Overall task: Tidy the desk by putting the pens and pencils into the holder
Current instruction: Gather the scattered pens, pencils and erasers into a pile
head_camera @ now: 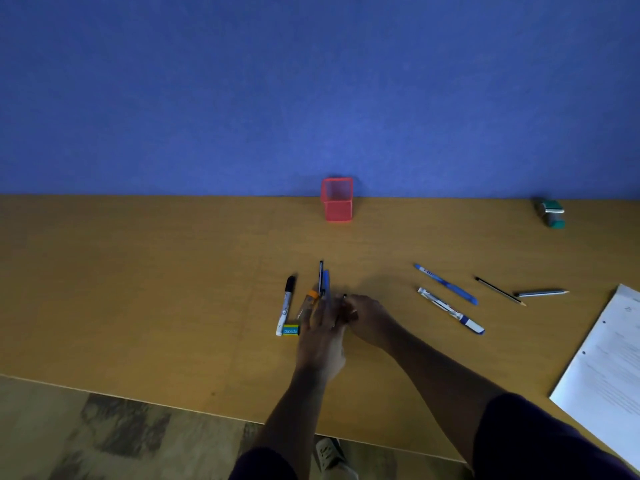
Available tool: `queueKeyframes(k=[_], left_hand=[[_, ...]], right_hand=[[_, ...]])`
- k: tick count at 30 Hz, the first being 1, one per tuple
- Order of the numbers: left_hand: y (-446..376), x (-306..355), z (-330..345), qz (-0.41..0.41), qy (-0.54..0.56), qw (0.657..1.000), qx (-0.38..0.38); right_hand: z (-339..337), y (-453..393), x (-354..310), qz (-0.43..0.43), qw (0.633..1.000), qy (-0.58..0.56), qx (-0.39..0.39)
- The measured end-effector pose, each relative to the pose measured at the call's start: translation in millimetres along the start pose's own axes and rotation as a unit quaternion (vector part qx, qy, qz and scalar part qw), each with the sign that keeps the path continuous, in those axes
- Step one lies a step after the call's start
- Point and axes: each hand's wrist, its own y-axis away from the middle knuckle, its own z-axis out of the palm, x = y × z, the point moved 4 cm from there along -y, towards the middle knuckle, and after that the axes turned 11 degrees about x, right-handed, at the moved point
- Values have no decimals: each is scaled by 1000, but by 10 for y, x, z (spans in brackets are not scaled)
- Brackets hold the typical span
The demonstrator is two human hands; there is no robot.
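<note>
Head view of a wooden table (pixel 173 289) set against a blue wall (pixel 311 81). A red square mesh holder (pixel 338 202) stands upright at 12 o'clock, touching the wall, well apart from both hands.

At table centre the two hands meet. The left hand (pixel 322 337) lies with fingers extended over a cluster of pens; whether its grip closes on any of them cannot be told. The right hand (pixel 367 320), at 3 o'clock of the left, has its fingers curled, and a dark slim pen tip (pixel 344 296) shows at its fingertips; the grip appears to pinch this item, though blur hides the contact.

Projecting toward 12 o'clock from under the left fingers: a dark slim pen (pixel 321 277) and a blue pen (pixel 327 284) side by side, and an orange-collared clear pen (pixel 309 301) just beside them. At 9 o'clock of these lies a white marker with black cap (pixel 285 306), its lower end touching a small yellow-and-blue eraser (pixel 290 330).

At 3 o'clock of the hands lie a blue capped pen (pixel 445 284) and a white-and-blue pen (pixel 450 310); farther out, a thin black pencil (pixel 499 291) and a grey pencil (pixel 541 293).

A green-and-grey stapler (pixel 551 213) sits at 2 o'clock near the wall. White printed paper (pixel 606 368) lies at 4 o'clock.
</note>
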Motion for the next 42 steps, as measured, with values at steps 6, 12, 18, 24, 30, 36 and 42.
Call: queueKeyframes(k=[6, 12, 18, 24, 30, 36, 42], left_hand=[[114, -200, 102, -34, -13, 999, -17], [29, -149, 43, -23, -14, 1000, -8], [-308, 687, 28, 148, 56, 987, -3], [-497, 1622, 68, 238, 93, 966, -46], [-586, 1760, 99, 207, 87, 971, -87], [-588, 1438, 90, 187, 66, 979, -36], [-535, 1011, 39, 137, 50, 989, -23]], right_hand=[[-5, 69, -100, -79, 996, -4, -46], [-309, 95, 226, -112, 976, 182, 33], [-1033, 280, 855, -41, 940, 239, 240], [-1358, 494, 1406, 99, 957, 214, 171], [-1330, 571, 1510, 67, 975, 149, 150], [-1232, 494, 1394, 52, 975, 169, 134], [-978, 342, 1079, 15, 983, 139, 121]])
